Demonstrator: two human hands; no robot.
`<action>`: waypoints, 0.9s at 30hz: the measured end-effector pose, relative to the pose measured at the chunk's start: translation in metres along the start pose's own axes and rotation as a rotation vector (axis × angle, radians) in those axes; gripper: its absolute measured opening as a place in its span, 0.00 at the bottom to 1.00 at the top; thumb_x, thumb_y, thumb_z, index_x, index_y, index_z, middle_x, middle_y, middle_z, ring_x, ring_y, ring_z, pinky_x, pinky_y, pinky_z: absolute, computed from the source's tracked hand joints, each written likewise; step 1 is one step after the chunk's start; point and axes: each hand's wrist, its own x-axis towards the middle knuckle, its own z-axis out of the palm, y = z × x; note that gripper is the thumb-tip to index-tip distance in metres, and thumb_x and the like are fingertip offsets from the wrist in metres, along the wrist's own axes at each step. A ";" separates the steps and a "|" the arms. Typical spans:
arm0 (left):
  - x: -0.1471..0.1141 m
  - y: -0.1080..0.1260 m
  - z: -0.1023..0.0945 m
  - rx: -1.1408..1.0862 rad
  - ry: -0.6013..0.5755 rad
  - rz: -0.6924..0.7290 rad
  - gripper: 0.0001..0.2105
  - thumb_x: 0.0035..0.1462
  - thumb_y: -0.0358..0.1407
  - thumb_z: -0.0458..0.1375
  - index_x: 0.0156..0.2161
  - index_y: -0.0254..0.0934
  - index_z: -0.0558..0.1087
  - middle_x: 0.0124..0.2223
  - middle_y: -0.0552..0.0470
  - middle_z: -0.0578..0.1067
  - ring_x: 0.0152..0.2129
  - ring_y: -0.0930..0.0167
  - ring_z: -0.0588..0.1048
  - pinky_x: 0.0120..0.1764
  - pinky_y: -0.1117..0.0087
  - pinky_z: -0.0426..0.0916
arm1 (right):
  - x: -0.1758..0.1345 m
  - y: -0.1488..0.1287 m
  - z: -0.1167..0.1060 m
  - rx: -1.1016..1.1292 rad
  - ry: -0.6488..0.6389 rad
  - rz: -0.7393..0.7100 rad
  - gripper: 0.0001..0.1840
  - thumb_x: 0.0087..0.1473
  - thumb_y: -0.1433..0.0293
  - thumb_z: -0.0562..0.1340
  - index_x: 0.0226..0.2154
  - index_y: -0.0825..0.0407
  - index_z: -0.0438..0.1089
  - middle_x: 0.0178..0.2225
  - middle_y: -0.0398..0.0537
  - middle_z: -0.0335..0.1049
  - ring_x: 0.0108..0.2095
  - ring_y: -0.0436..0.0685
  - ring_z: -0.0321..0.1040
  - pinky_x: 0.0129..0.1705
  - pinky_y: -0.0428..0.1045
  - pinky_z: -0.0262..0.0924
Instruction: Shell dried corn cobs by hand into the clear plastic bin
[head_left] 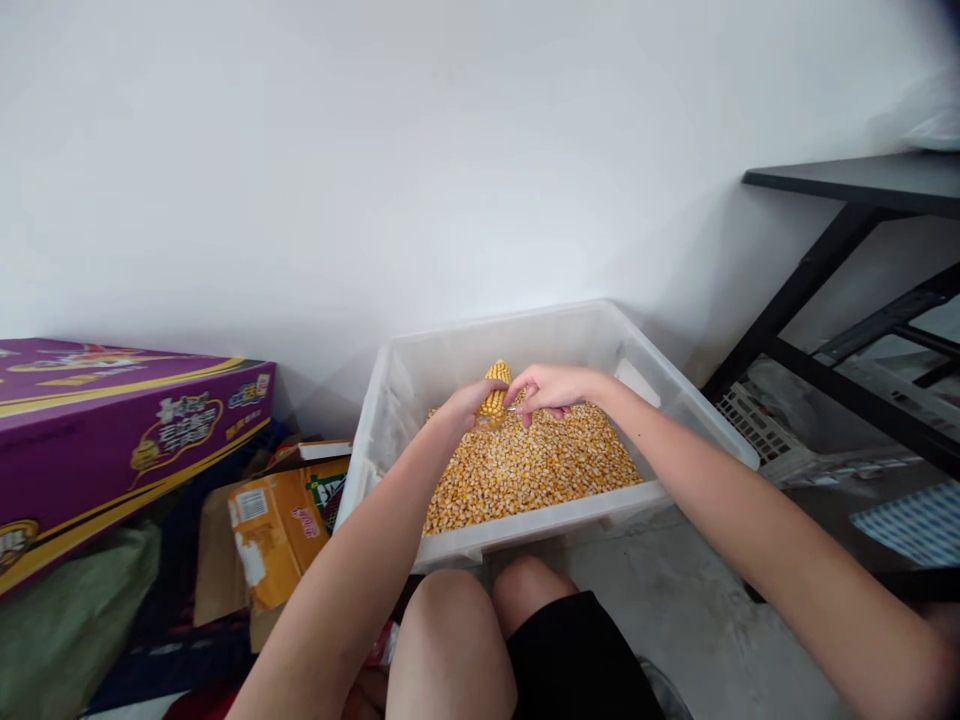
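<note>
My left hand (466, 402) is wrapped round an ear of corn (498, 376), which points up and away from me with rows of yellow kernels showing. Close against its right side, my right hand (551, 388) has thumb and fingers pinched together at the cob. A small, thin, pale thing seems to show at those fingertips, too small to name. Both hands are over a heap of loose corn kernels (532, 475) inside a translucent plastic bin (551, 518). The lower end of the ear is partly hidden by my left hand.
A purple printed carton (150, 440) stands at the left, with an orange cardboard box (274, 530) beside the bin. At the right is a black-framed table (862, 180), with a white plastic basket (761, 425) beneath it. A white wall (450, 180) rises behind the bin.
</note>
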 end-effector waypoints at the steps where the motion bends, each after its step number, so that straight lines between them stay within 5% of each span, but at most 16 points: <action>1: 0.000 0.000 0.000 -0.009 -0.009 -0.001 0.09 0.44 0.37 0.59 0.31 0.33 0.70 0.21 0.49 0.72 0.18 0.71 0.70 0.23 0.72 0.68 | 0.000 0.000 0.000 -0.002 0.000 0.001 0.25 0.54 0.66 0.59 0.54 0.53 0.61 0.35 0.50 0.74 0.14 0.41 0.55 0.16 0.41 0.48; 18: -0.003 0.002 0.002 -0.005 -0.101 -0.085 0.10 0.43 0.40 0.59 0.27 0.35 0.67 0.19 0.51 0.69 0.15 0.72 0.68 0.22 0.68 0.68 | -0.003 0.002 -0.002 -0.016 -0.033 -0.103 0.20 0.55 0.68 0.58 0.50 0.56 0.67 0.33 0.49 0.73 0.13 0.41 0.53 0.15 0.41 0.47; 27: -0.013 0.011 0.002 -0.104 -0.002 -0.046 0.09 0.45 0.39 0.56 0.30 0.34 0.66 0.19 0.51 0.70 0.14 0.73 0.67 0.20 0.70 0.66 | -0.004 -0.010 0.009 -0.083 0.142 -0.073 0.20 0.56 0.69 0.55 0.52 0.55 0.65 0.30 0.48 0.72 0.15 0.42 0.53 0.17 0.42 0.50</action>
